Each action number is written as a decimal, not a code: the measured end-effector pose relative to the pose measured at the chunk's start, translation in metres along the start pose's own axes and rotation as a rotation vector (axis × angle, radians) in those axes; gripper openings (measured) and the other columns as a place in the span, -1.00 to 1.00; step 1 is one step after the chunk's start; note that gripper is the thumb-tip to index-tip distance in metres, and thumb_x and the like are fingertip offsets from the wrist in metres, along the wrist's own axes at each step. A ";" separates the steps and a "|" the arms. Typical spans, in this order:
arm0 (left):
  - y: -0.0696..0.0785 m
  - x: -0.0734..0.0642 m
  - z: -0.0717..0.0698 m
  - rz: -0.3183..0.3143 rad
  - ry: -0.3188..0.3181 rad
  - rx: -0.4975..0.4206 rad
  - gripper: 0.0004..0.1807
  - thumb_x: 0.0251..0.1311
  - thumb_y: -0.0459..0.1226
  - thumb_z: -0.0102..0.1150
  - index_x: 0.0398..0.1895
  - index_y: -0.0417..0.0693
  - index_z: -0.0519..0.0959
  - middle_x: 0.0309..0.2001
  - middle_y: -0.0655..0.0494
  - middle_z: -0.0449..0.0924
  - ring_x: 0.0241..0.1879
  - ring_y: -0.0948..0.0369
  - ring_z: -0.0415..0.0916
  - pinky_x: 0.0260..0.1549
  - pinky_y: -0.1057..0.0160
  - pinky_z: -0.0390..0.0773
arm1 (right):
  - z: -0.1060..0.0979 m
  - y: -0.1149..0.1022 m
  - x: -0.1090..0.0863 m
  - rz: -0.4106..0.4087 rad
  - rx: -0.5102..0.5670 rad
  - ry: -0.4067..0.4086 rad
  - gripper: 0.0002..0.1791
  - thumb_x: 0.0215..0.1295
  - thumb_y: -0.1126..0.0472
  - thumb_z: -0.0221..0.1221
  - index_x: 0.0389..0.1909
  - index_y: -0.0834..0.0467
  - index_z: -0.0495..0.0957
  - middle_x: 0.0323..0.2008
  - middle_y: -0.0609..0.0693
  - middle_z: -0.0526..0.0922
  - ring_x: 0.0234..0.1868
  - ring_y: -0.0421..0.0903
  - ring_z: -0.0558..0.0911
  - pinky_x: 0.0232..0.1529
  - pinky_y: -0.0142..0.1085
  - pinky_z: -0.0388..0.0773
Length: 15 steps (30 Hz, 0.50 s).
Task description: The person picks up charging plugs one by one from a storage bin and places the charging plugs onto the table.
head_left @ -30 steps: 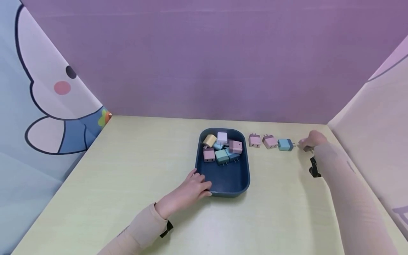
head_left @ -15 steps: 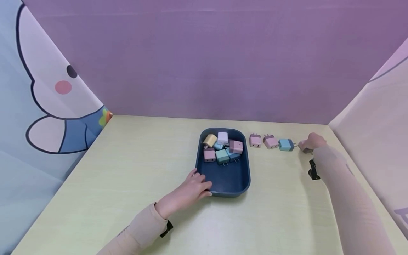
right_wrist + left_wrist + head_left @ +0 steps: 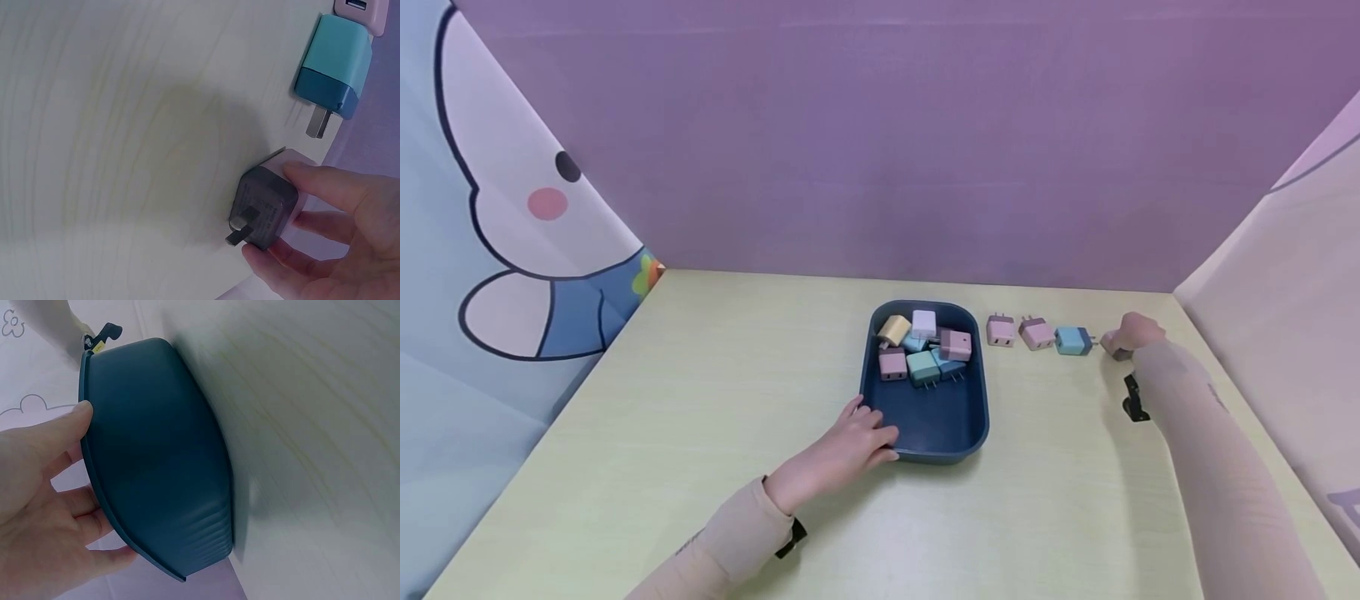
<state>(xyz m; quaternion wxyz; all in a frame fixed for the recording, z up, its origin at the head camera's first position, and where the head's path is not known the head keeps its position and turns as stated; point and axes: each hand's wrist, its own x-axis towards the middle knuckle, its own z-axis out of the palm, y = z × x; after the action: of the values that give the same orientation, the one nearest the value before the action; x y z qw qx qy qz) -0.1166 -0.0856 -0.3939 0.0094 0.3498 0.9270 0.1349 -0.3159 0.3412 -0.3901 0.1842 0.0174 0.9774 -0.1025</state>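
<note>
My left hand [image 3: 844,454] grips the near left rim of a dark blue plastic bin [image 3: 925,429]; the left wrist view has thumb and fingers on either side of that rim. In the bin's far half lie several plug-in USB chargers, pink, teal, yellow and lavender. On the table at far right, my right hand [image 3: 1138,331] pinches a pink charger [image 3: 294,161] with a dark grey prong face [image 3: 265,206]. Its two prongs point away from the palm. Left of it, a teal and blue charger [image 3: 1070,340] lies on its side, its prongs towards my right hand.
Two pink chargers, one upright in view [image 3: 1001,331] and one tilted [image 3: 1037,334], continue the row between bin and right hand. A purple backdrop [image 3: 910,167] rises behind the pale table [image 3: 737,358]. A white side panel [image 3: 1292,300] stands close to the right arm.
The right hand has shifted very slightly left and turned the pink charger a little; its prongs no longer show in the head view. Left hand and bin keep their place.
</note>
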 end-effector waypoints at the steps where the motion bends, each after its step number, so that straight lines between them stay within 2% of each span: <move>1: 0.000 0.000 0.000 0.000 0.001 0.000 -0.85 0.14 -0.11 0.06 -0.47 0.04 0.43 -0.51 0.24 0.30 -0.39 0.24 0.28 0.14 -0.10 0.11 | 0.000 0.000 0.000 0.004 0.004 0.000 -0.47 0.11 0.13 0.02 -0.17 0.59 0.27 -0.30 0.39 0.40 -0.33 0.18 0.36 -0.15 0.08 0.33; 7: 0.000 0.000 0.001 0.008 0.006 0.001 -0.86 0.14 -0.12 0.06 -0.48 0.05 0.43 -0.53 0.25 0.27 -0.42 0.26 0.25 0.14 -0.09 0.11 | 0.003 0.003 -0.002 0.011 0.043 -0.010 -0.46 0.13 0.13 0.00 -0.12 0.58 0.25 -0.25 0.41 0.37 -0.30 0.19 0.35 -0.15 0.07 0.34; 15: 0.001 0.000 0.000 0.004 0.003 -0.003 -0.86 0.14 -0.12 0.06 -0.46 0.04 0.43 -0.51 0.25 0.29 -0.40 0.25 0.27 0.14 -0.10 0.11 | -0.003 0.003 -0.006 -0.041 0.063 -0.020 -0.59 0.10 0.15 0.03 -0.32 0.50 0.34 -0.42 0.26 0.38 -0.37 0.11 0.36 -0.30 -0.08 0.38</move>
<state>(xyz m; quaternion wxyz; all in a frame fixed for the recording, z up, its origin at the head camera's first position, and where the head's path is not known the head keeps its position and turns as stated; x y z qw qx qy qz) -0.1159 -0.0856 -0.3934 0.0082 0.3514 0.9261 0.1369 -0.3106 0.3443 -0.3859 0.1911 0.0020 0.9720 -0.1370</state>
